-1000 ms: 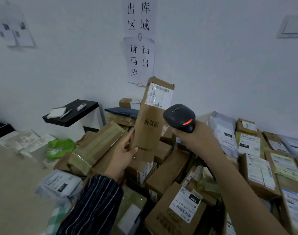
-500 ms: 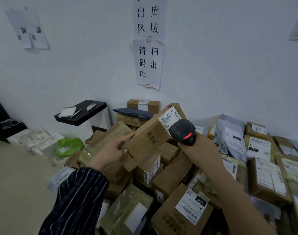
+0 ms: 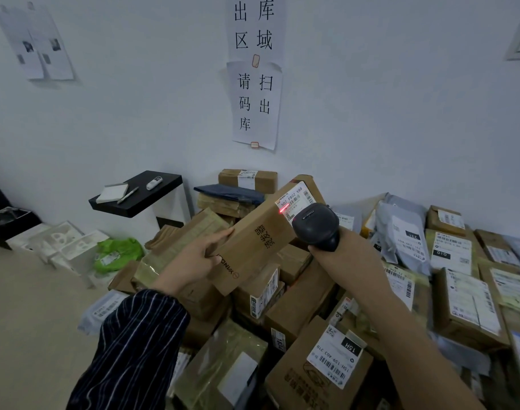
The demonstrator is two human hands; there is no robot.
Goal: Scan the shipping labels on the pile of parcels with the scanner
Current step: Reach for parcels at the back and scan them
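The left hand (image 3: 193,261), at the end of a striped sleeve, is gripping the near, lower end of a long brown box (image 3: 253,244), its thumb lying along the top edge. The right hand (image 3: 353,255) is curling round the handle of a black scanner (image 3: 316,224), holding the scanner's head just beside the box's far, raised end. A red line of light (image 3: 284,208) is falling on the white shipping label (image 3: 297,196) there. The box is tilting up to the right between both hands, above a pile of parcels (image 3: 306,306) heaped against a white wall. To the left, a small black surface (image 3: 140,199) is carrying a notepad and a pen.
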